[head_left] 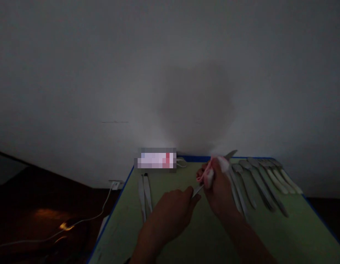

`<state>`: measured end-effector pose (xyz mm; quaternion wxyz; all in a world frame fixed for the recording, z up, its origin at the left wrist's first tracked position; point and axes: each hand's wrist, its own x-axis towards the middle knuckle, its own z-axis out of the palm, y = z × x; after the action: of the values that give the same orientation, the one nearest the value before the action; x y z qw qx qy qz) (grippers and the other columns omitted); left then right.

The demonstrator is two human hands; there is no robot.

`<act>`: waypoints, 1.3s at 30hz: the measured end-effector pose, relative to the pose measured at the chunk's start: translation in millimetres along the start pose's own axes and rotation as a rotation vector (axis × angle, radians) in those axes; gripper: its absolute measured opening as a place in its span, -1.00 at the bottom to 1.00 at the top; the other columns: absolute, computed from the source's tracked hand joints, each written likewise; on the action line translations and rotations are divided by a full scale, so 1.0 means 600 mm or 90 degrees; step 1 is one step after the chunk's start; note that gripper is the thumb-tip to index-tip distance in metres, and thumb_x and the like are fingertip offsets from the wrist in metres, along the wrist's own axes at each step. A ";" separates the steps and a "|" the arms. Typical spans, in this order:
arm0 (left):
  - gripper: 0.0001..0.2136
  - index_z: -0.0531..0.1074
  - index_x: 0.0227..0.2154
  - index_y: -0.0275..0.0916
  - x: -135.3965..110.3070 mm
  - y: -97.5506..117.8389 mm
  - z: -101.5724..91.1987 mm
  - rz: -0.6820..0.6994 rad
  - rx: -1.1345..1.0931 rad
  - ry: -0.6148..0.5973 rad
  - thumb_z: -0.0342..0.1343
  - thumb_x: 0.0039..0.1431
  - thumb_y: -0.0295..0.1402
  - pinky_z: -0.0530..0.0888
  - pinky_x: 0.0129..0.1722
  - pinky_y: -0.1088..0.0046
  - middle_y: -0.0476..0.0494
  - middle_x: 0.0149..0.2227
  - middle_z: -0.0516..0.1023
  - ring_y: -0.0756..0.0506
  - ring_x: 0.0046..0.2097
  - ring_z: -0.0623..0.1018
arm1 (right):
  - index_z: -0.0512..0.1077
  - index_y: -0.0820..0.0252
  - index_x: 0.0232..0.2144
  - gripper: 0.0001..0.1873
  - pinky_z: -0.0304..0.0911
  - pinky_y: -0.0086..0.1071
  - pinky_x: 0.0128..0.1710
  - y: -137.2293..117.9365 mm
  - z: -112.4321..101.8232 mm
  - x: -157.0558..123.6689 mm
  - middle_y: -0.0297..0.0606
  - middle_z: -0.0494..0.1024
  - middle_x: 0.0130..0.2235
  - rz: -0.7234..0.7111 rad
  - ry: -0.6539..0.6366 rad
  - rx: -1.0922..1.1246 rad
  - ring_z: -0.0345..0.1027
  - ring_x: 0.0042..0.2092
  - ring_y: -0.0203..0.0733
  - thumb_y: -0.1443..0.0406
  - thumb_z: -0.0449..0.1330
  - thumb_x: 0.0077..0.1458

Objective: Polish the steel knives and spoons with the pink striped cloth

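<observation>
My left hand (pixel 176 205) is closed round the handle end of a table knife (pixel 230 154), which slants up to the right above the table. Around the knife's middle, my right hand (pixel 219 183) grips a pink and white cloth (pixel 209 174) folded over the metal. The blade tip sticks out beyond the cloth. Two more knives (pixel 144 192) lie side by side on the left of the table, partly behind my left forearm. To the right of my right hand lies a row of several spoons and other cutlery (pixel 259 179), some with pale handles.
The green table (pixel 203 238) has a blue edge and stands against a grey wall (pixel 76 91). A blurred-out bright rectangular object (pixel 156 160) is at its back left, with a white cable loop (pixel 182 163) beside it. Left of the table, a white cord (pixel 105 209) runs from a wall socket.
</observation>
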<state>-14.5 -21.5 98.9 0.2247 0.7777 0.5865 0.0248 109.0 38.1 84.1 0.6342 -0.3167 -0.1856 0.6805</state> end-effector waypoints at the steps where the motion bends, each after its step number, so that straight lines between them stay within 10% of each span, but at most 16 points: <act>1: -0.58 0.35 -0.23 -0.24 0.000 -0.001 -0.002 -0.008 0.003 0.003 -0.37 0.33 -0.13 0.28 -0.42 0.37 -0.20 -0.39 0.53 -0.15 -0.37 0.51 | 0.28 0.16 -0.52 -0.72 0.22 -0.43 -0.48 0.002 0.001 -0.002 -0.46 0.35 -0.58 0.025 -0.019 -0.023 0.24 -0.54 -0.37 0.10 0.18 0.02; 11: -0.66 0.36 -0.29 -0.19 0.005 -0.011 -0.006 0.007 -0.026 0.048 -0.22 0.29 -0.09 0.21 -0.50 0.46 -0.06 -0.48 0.47 -0.08 -0.44 0.46 | 0.37 0.17 -0.41 -0.95 0.31 -0.41 -0.33 -0.117 -0.058 0.049 -0.38 0.47 -0.38 -0.026 -0.004 0.088 0.37 -0.34 -0.32 0.34 0.18 -0.02; 23: -0.61 0.36 -0.60 -0.24 -0.030 0.018 -0.057 -0.019 -0.060 0.325 -0.17 0.25 -0.18 0.15 -0.56 0.51 0.04 -0.70 0.36 0.04 -0.64 0.35 | 0.17 0.15 -0.58 -0.74 0.03 -0.49 -0.57 -0.044 0.011 -0.008 -0.52 0.18 -0.62 -0.065 -0.004 0.143 0.04 -0.61 -0.43 0.23 0.12 0.06; 29: -0.66 0.36 -0.51 -0.21 -0.027 0.026 -0.047 -0.018 -0.034 0.271 -0.15 0.24 -0.15 0.17 -0.53 0.48 0.02 -0.65 0.42 0.00 -0.59 0.39 | 0.21 0.13 -0.51 -0.80 0.09 -0.48 -0.53 -0.058 -0.003 0.001 -0.50 0.22 -0.58 -0.069 -0.028 0.103 0.09 -0.58 -0.42 0.20 0.12 0.05; 39: -0.74 0.39 -0.30 -0.16 -0.048 0.002 -0.063 0.050 -0.284 -0.098 -0.12 0.25 -0.13 0.31 -0.45 0.56 0.04 -0.46 0.49 0.00 -0.43 0.47 | 0.31 0.13 -0.47 -0.80 0.19 -0.48 -0.42 -0.108 -0.009 0.007 -0.46 0.29 -0.54 -0.144 -0.016 0.079 0.19 -0.50 -0.40 0.14 0.13 0.06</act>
<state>-33.6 -36.3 139.9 0.4343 0.7306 0.5166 0.1031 161.0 49.8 121.9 0.7228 -0.2455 -0.1854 0.6188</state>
